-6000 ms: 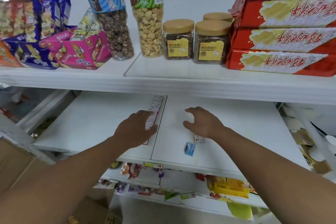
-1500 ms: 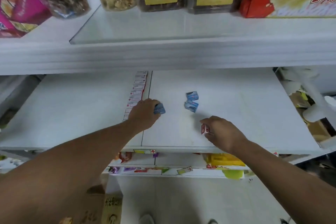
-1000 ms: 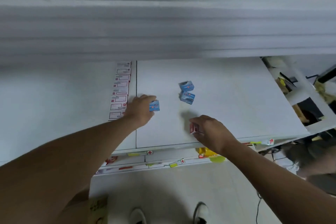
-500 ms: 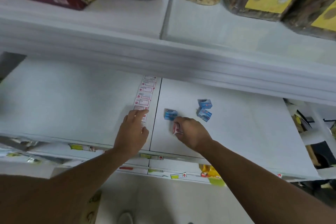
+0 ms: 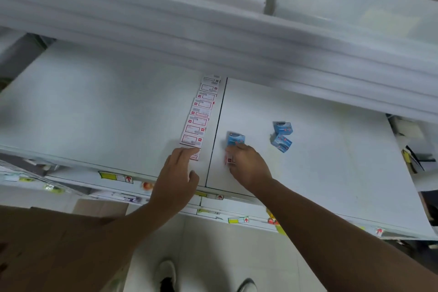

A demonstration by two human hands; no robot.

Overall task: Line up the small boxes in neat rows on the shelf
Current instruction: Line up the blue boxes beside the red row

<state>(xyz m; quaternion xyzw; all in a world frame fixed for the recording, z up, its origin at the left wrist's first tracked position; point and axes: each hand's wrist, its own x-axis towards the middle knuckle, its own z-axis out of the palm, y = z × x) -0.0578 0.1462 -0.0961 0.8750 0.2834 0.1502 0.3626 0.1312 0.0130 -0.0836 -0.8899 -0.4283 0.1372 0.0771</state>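
Observation:
A row of several white boxes with red print runs front to back along the seam of the white shelf. My left hand lies with straight fingers on the nearest box of that row. My right hand pinches a small white-and-red box just right of the seam. A blue box stands directly behind that hand's fingertips. Two more blue boxes sit together further right, slightly askew.
An upper shelf edge overhangs the back of the working shelf, with jars on it at the top right. Lower shelves with price tags lie below the front edge. A cardboard box stands on the floor at left, beside my shoes.
My left hand let go of the blue box, left it by the seam and moved onto the white row. My right hand carried the white-and-red box leftward, up behind that blue box.

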